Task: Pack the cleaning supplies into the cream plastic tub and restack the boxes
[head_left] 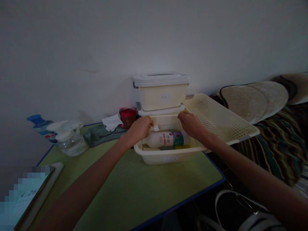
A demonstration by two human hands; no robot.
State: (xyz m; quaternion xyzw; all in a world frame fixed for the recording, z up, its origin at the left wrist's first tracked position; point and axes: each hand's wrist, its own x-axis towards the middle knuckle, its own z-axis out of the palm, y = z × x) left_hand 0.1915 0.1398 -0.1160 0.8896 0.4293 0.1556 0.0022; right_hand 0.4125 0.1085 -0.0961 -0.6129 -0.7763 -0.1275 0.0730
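Observation:
A cream plastic basin [154, 158] with a paper label stands on the table, holding a white bottle [160, 140] on its side with red print and a green-and-purple band. Over the basin's left back part is my left hand [141, 126], fingers closed in a pinch. A small white piece [156, 128] shows just beyond its fingertips. My right hand [192, 124] is over the right back side, fingers bent and pressed together. What either hand grips is too dark and small to make out. Behind them rises a lidded cream box [162, 96] on a second white lid [161, 110].
A perforated cream basket [226, 123] tilts at the right. On the green table [115, 189] are a pump bottle [72, 144], a blue-capped bottle [44, 126], a grey-green cloth [103, 134], white tissue [112, 122], a red woven container [128, 118] and a tablet [36, 195].

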